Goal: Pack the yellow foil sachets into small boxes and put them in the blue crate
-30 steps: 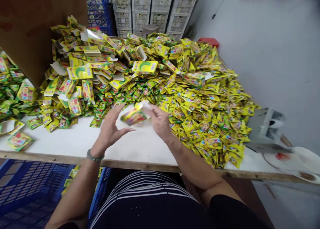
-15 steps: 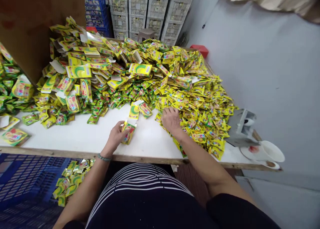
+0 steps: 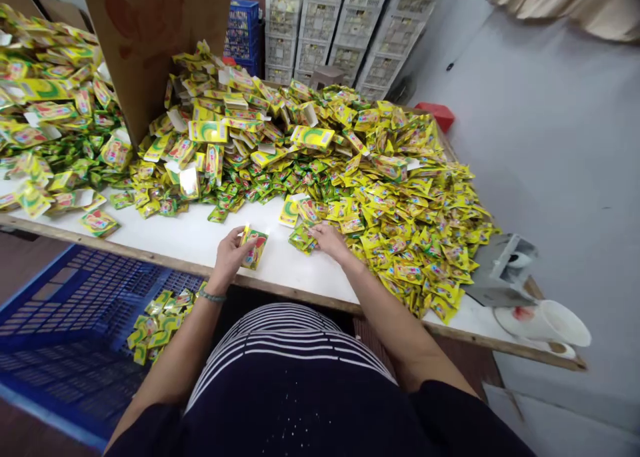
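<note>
My left hand (image 3: 229, 257) is closed around a small yellow-green carton (image 3: 257, 249) with a watermelon picture, held just above the white tabletop. Its upper end seems to stand open. To the right, the fingers of my right hand (image 3: 331, 241) pinch green and yellow candy packets (image 3: 302, 238); how many is hard to make out. Beyond my hands another carton (image 3: 289, 212) lies near the pile's edge. A large heap of yellow packets (image 3: 400, 210) spreads behind and right of my right hand.
Flat and part-open cartons (image 3: 210, 132) are heaped at the back beside an upright cardboard sheet (image 3: 150, 37). A blue crate (image 3: 55, 290) holding filled cartons stands below the table edge at left. At right are a grey metal device (image 3: 493, 277) and a white bowl (image 3: 565, 324).
My right hand has come left off the yellow heap with packets in its fingers, closer to the carton. My left hand keeps hold of its carton. The camera view has turned left.
</note>
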Demonstrator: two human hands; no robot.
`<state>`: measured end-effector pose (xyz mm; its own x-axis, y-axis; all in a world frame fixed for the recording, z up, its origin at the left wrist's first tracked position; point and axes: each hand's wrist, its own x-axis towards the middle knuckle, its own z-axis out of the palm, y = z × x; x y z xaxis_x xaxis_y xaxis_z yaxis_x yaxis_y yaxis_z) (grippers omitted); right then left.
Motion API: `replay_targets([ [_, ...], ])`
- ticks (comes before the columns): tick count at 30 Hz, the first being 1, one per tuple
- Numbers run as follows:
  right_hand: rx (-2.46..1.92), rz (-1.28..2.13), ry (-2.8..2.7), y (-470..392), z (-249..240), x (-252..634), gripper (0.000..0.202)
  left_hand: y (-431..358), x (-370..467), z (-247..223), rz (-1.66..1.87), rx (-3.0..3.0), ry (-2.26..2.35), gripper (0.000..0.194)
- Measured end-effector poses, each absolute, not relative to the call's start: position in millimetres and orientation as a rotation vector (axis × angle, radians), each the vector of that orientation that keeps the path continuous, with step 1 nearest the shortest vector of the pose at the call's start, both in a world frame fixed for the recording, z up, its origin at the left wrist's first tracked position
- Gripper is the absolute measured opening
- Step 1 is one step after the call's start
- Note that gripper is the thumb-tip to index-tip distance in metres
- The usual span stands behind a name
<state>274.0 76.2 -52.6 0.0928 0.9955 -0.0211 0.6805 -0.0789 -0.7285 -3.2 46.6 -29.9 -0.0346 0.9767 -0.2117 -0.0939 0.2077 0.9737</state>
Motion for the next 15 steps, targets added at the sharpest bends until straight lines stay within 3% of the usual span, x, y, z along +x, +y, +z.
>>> replay_targets([
  [7,-1.936,0.303,-1.801,47.9,-49.5,249.6,0.029,40.6,2.7,-44.1,1.056,0.964,1.28,0.072],
  [10,-2.024,0.393,-1.978,40.2,-49.3,240.6,0.048,42.7,16.3,-47.3,0.969,1.031,1.228,0.066],
  [15,-1.887,0.653,-1.757,30.7,-61.6,249.0,0.038,49.1,24.8,-57.3,0.804,1.221,1.229,0.058],
])
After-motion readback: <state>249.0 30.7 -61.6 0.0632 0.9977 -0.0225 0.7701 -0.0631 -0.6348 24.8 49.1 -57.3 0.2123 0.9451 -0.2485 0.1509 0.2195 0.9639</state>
